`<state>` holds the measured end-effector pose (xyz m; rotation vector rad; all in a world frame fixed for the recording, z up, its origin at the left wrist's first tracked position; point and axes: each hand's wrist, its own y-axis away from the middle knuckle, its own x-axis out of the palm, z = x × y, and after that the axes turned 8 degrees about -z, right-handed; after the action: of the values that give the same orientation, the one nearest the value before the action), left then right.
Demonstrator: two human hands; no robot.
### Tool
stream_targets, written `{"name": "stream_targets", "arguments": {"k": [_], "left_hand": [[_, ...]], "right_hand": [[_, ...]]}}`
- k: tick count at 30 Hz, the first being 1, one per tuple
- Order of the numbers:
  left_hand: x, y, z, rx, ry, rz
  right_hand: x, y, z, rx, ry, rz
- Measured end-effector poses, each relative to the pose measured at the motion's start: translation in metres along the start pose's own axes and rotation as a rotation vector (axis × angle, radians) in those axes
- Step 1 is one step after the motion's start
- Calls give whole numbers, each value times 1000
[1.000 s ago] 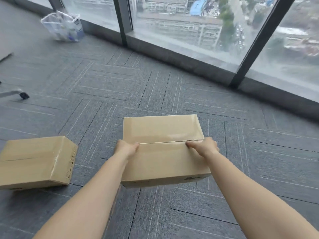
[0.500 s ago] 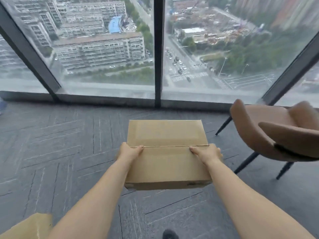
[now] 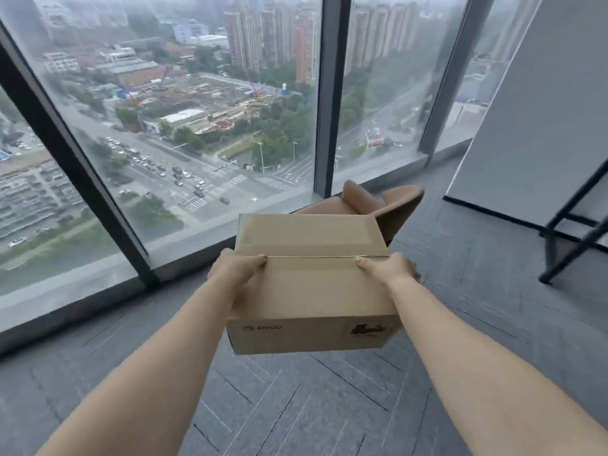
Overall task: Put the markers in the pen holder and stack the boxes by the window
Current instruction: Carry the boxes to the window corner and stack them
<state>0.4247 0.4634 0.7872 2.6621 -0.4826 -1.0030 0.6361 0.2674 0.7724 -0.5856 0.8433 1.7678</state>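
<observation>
A brown cardboard box (image 3: 312, 284) with a taped seam across its top hangs in the air in front of me, above the carpet. My left hand (image 3: 235, 268) grips its left side with the thumb on top. My right hand (image 3: 390, 268) grips its right side in the same way. The fingers under the box's sides are hidden. No markers, pen holder or other box are in view.
Floor-to-ceiling windows (image 3: 184, 133) with dark frames run along the left and far side. A brown chair (image 3: 378, 205) stands behind the box by the window. A grey wall panel (image 3: 543, 110) and a black metal stand (image 3: 572, 232) are at right. Grey carpet (image 3: 296, 406) lies below.
I have turned right while carrying the box. The second box on the floor has left the view, and the chair now sits behind the held box. The wall and stand came into sight.
</observation>
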Motion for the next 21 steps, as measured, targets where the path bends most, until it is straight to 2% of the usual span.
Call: {"name": "stream_targets", "arguments": {"k": [9,15,21], "left_hand": [[187,32,-164,210,-38,148],[316,34,-273,165,5,187],[424,15,-388,238,-1,239]], "right_hand": [[-148,-146,-75,122,-29,-155],[-238,-282,-101,148,-20,-179],[-301,-408,-115,192,-63,-221]]}}
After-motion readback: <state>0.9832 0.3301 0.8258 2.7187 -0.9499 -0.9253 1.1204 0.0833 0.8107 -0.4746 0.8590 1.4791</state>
